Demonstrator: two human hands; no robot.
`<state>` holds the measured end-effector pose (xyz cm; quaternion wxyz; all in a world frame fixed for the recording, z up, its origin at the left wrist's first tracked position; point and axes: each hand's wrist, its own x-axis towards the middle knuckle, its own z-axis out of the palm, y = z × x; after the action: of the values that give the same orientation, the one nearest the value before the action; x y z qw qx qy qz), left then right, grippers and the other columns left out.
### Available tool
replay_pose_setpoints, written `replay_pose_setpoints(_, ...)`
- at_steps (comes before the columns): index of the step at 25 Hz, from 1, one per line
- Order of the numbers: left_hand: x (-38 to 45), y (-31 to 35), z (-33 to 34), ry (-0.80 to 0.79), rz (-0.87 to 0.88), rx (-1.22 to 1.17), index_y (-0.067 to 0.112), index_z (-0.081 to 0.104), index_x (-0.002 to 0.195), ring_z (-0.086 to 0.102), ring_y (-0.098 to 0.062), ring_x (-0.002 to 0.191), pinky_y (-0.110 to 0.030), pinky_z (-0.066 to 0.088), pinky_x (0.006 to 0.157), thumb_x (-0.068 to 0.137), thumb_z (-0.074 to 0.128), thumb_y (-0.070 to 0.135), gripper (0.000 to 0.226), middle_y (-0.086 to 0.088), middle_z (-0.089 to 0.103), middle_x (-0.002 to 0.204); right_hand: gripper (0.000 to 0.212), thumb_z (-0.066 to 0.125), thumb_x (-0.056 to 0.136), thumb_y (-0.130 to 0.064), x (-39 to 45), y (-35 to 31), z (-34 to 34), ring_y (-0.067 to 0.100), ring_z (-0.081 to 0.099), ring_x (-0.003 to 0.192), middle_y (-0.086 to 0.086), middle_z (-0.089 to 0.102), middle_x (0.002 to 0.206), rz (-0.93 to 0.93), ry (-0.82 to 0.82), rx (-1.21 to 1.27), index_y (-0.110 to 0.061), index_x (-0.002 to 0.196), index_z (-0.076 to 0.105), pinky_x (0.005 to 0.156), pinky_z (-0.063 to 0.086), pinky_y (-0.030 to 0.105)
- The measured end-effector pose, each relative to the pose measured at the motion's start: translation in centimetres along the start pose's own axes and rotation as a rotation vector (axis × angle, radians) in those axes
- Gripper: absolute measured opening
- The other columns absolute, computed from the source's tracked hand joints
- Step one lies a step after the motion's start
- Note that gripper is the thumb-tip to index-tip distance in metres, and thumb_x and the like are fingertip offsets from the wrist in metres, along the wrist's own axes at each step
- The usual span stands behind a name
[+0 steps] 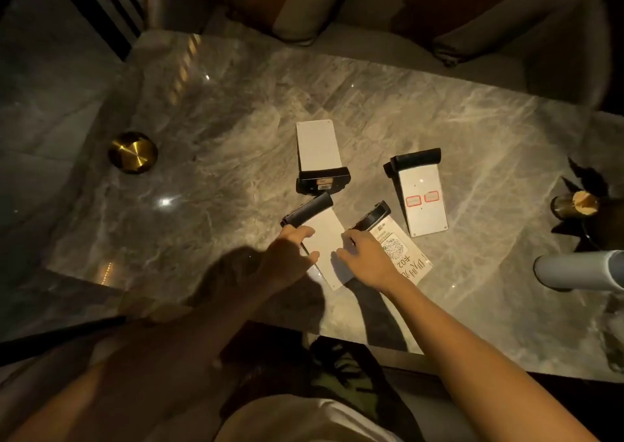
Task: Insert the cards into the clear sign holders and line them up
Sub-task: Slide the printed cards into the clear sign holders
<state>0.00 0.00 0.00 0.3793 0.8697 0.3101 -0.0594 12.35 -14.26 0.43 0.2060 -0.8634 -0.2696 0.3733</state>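
Marble tabletop [209, 131] spreads pale and glossy under dim light, with four sign holders lying flat near its middle. Left hand [290, 256] pinches the near-left edge of a blank-faced holder [324, 239], thumb on top, fingers closed on it. Right hand [366, 259] rests just right of that, fingers loosely spread over the seam between this holder and the printed holder [401, 249] under its palm; whether it grips either I cannot tell. Beyond the fingertips lies a third holder [319, 151], and further right a fourth [423, 202] with red labels. Far left of the left hand sits a brass disc [132, 152], with bare marble between. Near table edge runs just below both wrists
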Motion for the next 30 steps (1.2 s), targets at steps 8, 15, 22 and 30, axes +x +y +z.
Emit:
replay_pose_setpoints(8,0.1,-0.2,0.0,-0.270,-0.243,-0.122,0.015,0.046,0.145,0.060,-0.021,0.120,-0.011,0.048,0.079,0.092,0.069,0.024,0.059,-0.007,0.061,0.137,0.027,0.062,0.092,-0.031,-0.1,-0.2,0.9,0.017,0.057,0.085,-0.006,0.053,0.090,0.321,0.015,0.176,-0.017,0.112,0.052,0.073,0.049,0.034)
replay_pose_setpoints(15,-0.2,-2.5,-2.7,-0.178,-0.202,-0.254,0.013,0.059,0.134,0.061,-0.005,0.073,-0.014,0.055,0.069,0.087,0.074,0.020,0.049,0.010,0.062,0.089,0.028,0.066,0.090,-0.011,-0.6,-2.1,0.2,0.018,0.065,0.088,0.002,0.066,0.099,0.208,0.000,0.468,-0.018,0.116,0.059,0.070,0.049,0.026)
replay_pose_setpoints(22,0.6,-1.8,-6.5,-0.028,-0.288,-0.605,0.014,0.071,0.109,0.064,-0.023,0.099,-0.034,0.053,0.092,0.094,0.066,0.025,0.019,-0.007,0.068,0.103,0.018,0.066,0.094,-0.017,1.1,-7.2,-2.9,0.031,0.067,0.085,0.018,0.075,0.102,0.151,-0.010,0.799,-0.006,0.105,0.076,0.066,0.059,0.030)
replay_pose_setpoints(30,2.5,-3.0,-9.8,-0.013,-0.337,-0.781,0.023,0.071,0.107,0.062,-0.013,0.072,-0.028,0.045,0.068,0.086,0.052,0.072,0.056,-0.002,0.067,0.088,0.038,0.047,0.105,-0.027,3.4,-11.5,-3.4,0.018,0.055,0.061,0.016,0.063,0.085,0.221,-0.084,0.968,0.001,0.114,0.070,0.058,0.049,0.028)
